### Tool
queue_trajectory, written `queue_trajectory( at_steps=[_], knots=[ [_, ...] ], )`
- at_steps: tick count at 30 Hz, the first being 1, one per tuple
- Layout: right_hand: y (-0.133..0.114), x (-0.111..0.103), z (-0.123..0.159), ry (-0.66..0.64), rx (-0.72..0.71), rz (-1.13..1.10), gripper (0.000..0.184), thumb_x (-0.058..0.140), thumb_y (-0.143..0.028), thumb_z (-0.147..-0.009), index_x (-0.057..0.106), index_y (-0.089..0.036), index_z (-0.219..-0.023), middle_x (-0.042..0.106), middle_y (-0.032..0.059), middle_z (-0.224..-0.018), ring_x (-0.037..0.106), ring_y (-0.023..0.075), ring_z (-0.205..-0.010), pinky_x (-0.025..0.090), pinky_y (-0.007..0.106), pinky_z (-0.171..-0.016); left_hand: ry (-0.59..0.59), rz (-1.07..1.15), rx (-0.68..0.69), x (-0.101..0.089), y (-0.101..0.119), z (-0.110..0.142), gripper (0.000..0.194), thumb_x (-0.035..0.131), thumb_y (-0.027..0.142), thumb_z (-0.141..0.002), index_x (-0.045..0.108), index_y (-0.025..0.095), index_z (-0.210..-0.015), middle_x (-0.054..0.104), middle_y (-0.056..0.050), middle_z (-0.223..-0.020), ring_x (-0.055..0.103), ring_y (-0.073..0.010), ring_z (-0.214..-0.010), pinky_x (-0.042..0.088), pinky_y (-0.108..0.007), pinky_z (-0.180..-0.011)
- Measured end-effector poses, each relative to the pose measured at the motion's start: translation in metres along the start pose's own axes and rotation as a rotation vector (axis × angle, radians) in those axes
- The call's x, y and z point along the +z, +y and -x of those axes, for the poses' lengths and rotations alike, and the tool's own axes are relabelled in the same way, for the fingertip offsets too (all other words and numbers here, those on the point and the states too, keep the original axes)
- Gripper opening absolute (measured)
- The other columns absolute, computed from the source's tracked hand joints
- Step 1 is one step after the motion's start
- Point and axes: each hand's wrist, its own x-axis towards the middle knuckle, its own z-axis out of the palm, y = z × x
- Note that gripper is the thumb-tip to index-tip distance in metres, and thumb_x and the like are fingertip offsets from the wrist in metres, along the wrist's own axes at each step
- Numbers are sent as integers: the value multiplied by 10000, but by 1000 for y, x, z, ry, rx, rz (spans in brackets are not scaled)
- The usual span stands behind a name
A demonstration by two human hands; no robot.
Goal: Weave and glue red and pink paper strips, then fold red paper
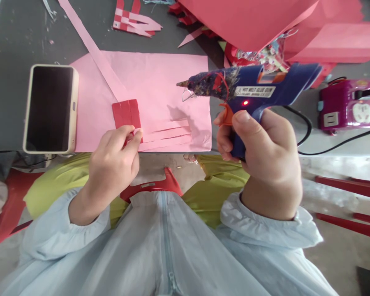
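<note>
Left grip (133, 132) pinching red paper (126, 113), right (232, 128) around glue gun (249, 87), phone (51, 109) beside pink sheet (160, 82).

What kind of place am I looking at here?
Probably an informal craft workspace: a blue plastic hot glue gun, pink and red woven paper strips and a purple socket block share the dark grey table.

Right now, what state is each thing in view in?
Glue gun, red light lit, held in right hand
Left hand, fingertips closed at red paper's edge
Red paper, slit into strips
Pink sheet, flat
Phone, screen dark, face up
Woven piece, ends loose
Purple power adapter, black plug in
</note>
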Motion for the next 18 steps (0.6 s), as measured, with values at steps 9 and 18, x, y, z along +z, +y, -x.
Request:
queue_trajectory(
  at_steps=[9, 18],
  knots=[
    [-2, 1, 1, 1, 0, 19, 324, 598, -506, -933, 636, -203, -826, 521, -65, -529, 480, 60, -402, 300, 201, -355, 3, -76, 46, -2, -3, 0, 335, 488, 87, -876, 701, 160, -1123, 719, -84, -1122, 669, -228, -984, 529, -350, -865],
    [-2, 1, 0, -2, -3, 27, 350, 600, -515, -930, 620, -197, -784, 522, -66, -528, 480, 55, -408, 319, 196, -369, -92, -200, 40, -4, 5, -3, 382, 499, 110, -868, 683, 190, -1194, 701, -98, -1067, 644, -232, -892, 476, -341, -652]
  ],
)
